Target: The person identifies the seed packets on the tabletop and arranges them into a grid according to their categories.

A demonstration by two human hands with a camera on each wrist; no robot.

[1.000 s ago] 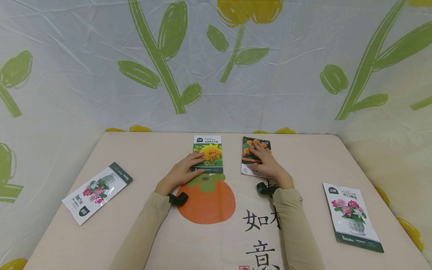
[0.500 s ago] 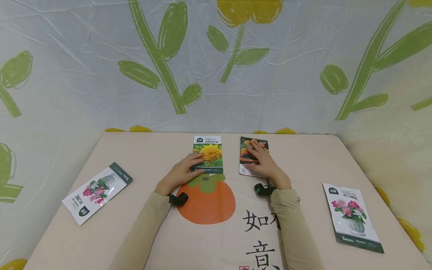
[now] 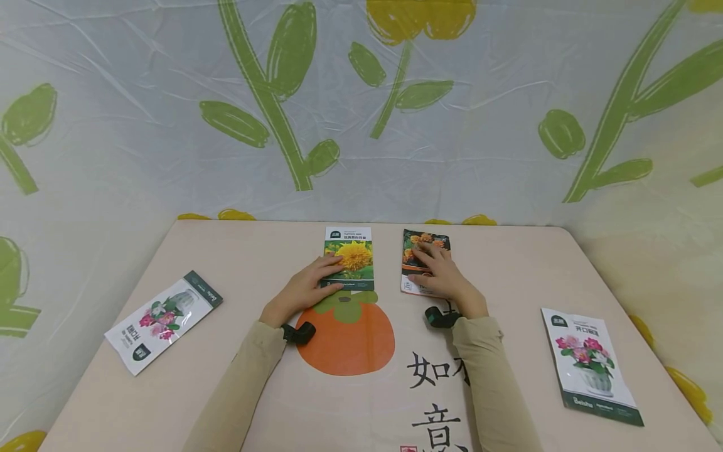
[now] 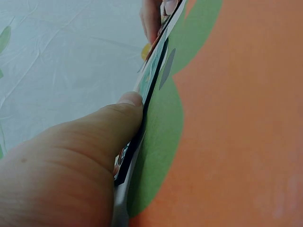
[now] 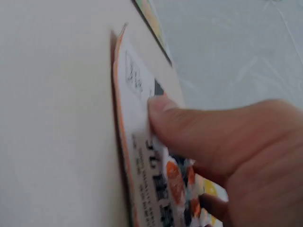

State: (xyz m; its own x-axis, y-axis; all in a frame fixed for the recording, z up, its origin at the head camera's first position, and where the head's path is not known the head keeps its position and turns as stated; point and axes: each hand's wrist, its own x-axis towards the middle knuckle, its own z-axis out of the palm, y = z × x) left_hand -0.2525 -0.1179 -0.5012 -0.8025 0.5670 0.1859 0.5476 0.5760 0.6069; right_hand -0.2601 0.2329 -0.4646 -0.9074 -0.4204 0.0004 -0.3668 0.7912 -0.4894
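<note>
Positioning seems the current step: at mid-frame, the left hand (image 3: pixel 302 290) rests on the yellow-flower packet (image 3: pixel 357 257), the right hand (image 3: pixel 449 277) on the orange-flower packet (image 3: pixel 415 263) (each grip loose, fingers extended); any shift probably calls for light, flat sliding across the counter (image 3: pixel 271 251).

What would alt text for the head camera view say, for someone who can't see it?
A person's left hand rests on a yellow-flower packet and their right hand on an orange-flower packet, near the far edge of a table. One pink-flower packet lies to the left, a second pink-flower packet to the right.
</note>
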